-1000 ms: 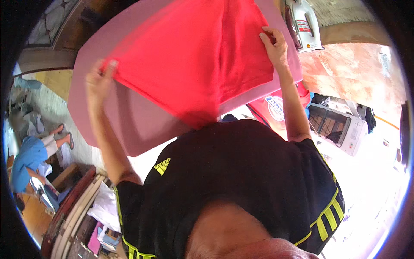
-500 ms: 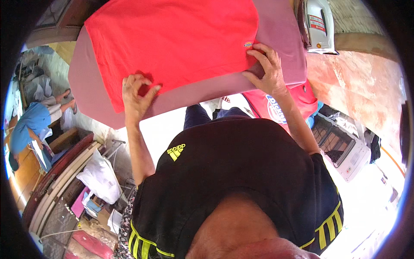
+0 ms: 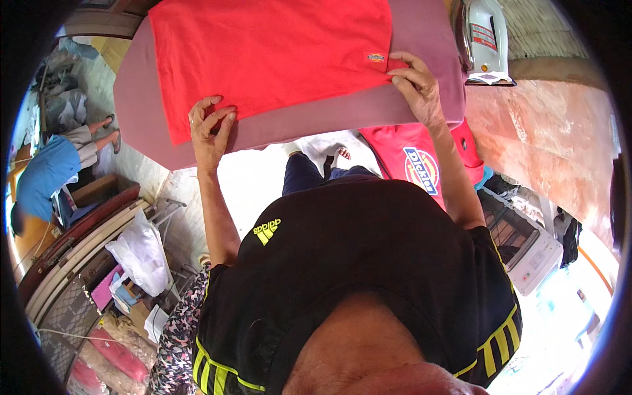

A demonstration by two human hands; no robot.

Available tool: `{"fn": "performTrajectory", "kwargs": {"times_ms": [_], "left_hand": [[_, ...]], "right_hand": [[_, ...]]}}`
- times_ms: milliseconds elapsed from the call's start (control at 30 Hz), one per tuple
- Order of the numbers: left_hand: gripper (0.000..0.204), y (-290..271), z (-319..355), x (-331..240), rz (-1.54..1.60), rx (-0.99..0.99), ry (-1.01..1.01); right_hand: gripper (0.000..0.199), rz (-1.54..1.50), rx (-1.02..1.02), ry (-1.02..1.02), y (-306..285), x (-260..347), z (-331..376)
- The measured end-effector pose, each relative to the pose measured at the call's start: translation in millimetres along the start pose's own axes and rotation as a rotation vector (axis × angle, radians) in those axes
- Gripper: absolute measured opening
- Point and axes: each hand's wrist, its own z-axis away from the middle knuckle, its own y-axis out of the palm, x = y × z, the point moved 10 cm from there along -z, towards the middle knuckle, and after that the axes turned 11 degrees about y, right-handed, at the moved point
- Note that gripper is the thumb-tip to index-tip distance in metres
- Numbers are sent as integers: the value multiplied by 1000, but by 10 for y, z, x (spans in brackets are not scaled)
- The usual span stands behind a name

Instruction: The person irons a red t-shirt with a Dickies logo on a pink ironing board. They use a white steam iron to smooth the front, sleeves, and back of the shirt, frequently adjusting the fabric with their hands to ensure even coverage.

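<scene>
A red garment (image 3: pixel 270 66) with a small sewn label near its right corner lies spread over a mauve padded ironing board (image 3: pixel 316 122). My left hand (image 3: pixel 212 128) is at its near edge, left of the middle, thumb and forefinger closed together on the hem. At the near right corner, my right hand (image 3: pixel 418 89) pinches the cloth between thumb and fingers, beside the label. The far part of the garment runs out of view at the top.
A white and grey iron (image 3: pixel 487 39) stands beyond the board's right end. Below the board hangs another red printed cloth (image 3: pixel 421 161). At the lower right is a white framed appliance (image 3: pixel 526 243). A person in blue (image 3: pixel 49 171) bends at the far left, near stacked boards and a white plastic bag (image 3: pixel 141 253).
My right hand has closed on the garment's corner, its thumb having been apart before. My left thumb and forefinger have come together. The garment's near left corner sits farther up the board.
</scene>
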Motion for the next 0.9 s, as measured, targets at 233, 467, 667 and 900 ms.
{"fn": "performTrajectory", "kwargs": {"times_ms": [233, 467, 667, 900], "left_hand": [[27, -8, -67, -95, -42, -58, 1], [21, -124, 30, -28, -58, -242, 71], [26, -148, -50, -188, -98, -200, 96], [28, -94, 52, -14, -63, -148, 38]], "right_hand": [[13, -87, -188, 211, -86, -283, -26], [12, 270, -226, -65, 50, 172, 55], [10, -61, -264, 93, -173, -223, -21], [18, 92, -147, -312, -245, 818, -325]]}}
